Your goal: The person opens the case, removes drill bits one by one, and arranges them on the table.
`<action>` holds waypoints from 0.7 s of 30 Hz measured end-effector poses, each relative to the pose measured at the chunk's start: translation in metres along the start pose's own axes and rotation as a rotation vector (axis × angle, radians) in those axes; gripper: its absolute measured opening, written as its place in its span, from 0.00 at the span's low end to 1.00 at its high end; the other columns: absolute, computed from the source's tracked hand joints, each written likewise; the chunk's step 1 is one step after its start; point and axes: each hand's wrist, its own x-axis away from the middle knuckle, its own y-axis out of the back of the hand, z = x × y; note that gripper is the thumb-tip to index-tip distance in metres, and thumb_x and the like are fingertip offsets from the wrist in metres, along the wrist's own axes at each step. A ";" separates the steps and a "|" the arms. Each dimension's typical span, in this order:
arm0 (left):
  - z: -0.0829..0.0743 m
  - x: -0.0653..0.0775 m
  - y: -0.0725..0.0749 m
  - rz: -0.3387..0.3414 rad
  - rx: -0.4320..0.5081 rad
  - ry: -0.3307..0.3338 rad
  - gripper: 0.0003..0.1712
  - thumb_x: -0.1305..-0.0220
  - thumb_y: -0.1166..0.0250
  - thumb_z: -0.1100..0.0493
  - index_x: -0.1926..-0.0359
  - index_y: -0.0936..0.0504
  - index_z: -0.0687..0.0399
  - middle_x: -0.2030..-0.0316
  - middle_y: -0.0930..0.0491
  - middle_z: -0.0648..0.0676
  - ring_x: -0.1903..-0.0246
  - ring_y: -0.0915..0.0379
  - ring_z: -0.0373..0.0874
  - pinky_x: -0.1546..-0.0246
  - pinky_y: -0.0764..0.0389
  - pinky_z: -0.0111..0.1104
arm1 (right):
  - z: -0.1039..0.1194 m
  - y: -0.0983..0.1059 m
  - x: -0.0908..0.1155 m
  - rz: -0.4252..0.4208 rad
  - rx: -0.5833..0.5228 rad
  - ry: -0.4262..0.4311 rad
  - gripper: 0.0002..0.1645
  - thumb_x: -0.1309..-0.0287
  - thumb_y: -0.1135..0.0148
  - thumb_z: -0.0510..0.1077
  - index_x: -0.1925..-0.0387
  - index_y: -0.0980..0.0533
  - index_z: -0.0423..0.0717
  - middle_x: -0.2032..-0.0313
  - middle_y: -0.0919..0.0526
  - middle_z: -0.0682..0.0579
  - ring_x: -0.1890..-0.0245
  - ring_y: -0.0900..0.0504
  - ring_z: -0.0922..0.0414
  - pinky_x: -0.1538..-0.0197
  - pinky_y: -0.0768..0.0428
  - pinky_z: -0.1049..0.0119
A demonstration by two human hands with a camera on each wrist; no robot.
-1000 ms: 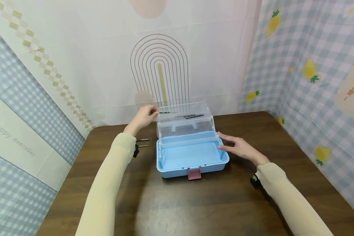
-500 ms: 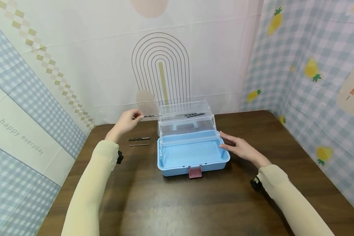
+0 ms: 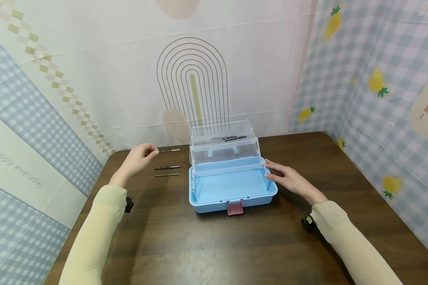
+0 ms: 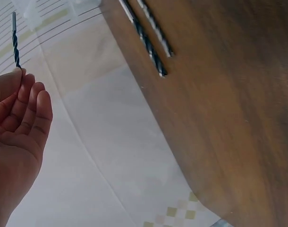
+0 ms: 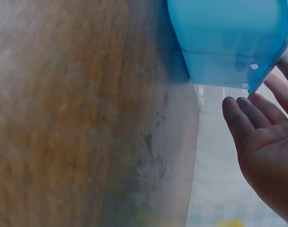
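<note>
My left hand (image 3: pixel 138 156) pinches the end of a dark twist drill bit (image 4: pixel 15 45) between thumb and index finger, its shank pointing away from the hand. The bit is over the back left of the table. Two more drill bits, a thicker one (image 3: pixel 167 168) and a thinner one (image 3: pixel 167 175), lie side by side on the wood below it. A light blue toolbox (image 3: pixel 214 208) stands with its lid raised. With loosely extended fingers, my right hand (image 3: pixel 289 178) touches the box's right side near the back corner. Several drill bits (image 3: pixel 232 138) rest in the clear upper tray.
The brown wooden table (image 3: pixel 214 249) ends at a cloth-covered wall (image 3: pixel 264 79) just behind the box. A pink latch (image 3: pixel 235 207) hangs at the box's front. The clear trays (image 3: pixel 228 152) stand raised over the back of the box.
My left hand has carried the drill bit leftward and down, away from the clear tray toward the table. Both lying bits have come into full view. My right hand has stayed at the box.
</note>
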 end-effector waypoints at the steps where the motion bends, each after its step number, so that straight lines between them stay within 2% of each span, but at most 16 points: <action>1: 0.000 0.002 0.000 0.007 0.000 0.006 0.12 0.23 0.42 0.56 0.53 0.20 0.61 0.57 0.19 0.61 0.58 0.24 0.54 0.56 0.25 0.47 | 0.000 0.000 0.000 0.002 -0.007 -0.005 0.38 0.29 0.41 0.58 0.26 0.36 0.46 0.22 0.46 0.48 0.24 0.47 0.43 0.29 0.44 0.38; 5: 0.003 0.010 -0.002 0.041 0.003 0.025 0.14 0.23 0.43 0.55 0.51 0.20 0.61 0.58 0.19 0.60 0.59 0.25 0.52 0.58 0.26 0.46 | -0.001 -0.002 -0.001 -0.012 -0.029 -0.025 0.37 0.29 0.41 0.58 0.27 0.35 0.46 0.22 0.46 0.48 0.24 0.47 0.43 0.29 0.44 0.38; 9: 0.008 0.016 -0.005 0.067 0.003 0.041 0.14 0.23 0.43 0.55 0.50 0.19 0.62 0.59 0.19 0.60 0.61 0.25 0.51 0.60 0.25 0.45 | 0.002 -0.002 -0.002 -0.032 -0.007 -0.035 0.37 0.29 0.42 0.60 0.27 0.34 0.46 0.24 0.42 0.46 0.26 0.42 0.42 0.29 0.41 0.39; 17: 0.023 0.029 -0.016 0.096 0.030 0.049 0.13 0.24 0.42 0.58 0.52 0.19 0.65 0.56 0.18 0.64 0.56 0.22 0.55 0.53 0.23 0.50 | 0.005 -0.005 0.000 -0.059 0.039 -0.067 0.39 0.29 0.42 0.60 0.28 0.34 0.42 0.28 0.35 0.38 0.30 0.35 0.39 0.32 0.36 0.39; 21: 0.029 0.036 -0.024 0.132 0.031 0.064 0.11 0.24 0.42 0.59 0.53 0.18 0.64 0.57 0.17 0.63 0.58 0.22 0.54 0.55 0.23 0.49 | 0.004 -0.007 0.001 -0.050 0.029 -0.082 0.40 0.30 0.42 0.62 0.27 0.34 0.42 0.29 0.33 0.38 0.30 0.35 0.40 0.32 0.35 0.40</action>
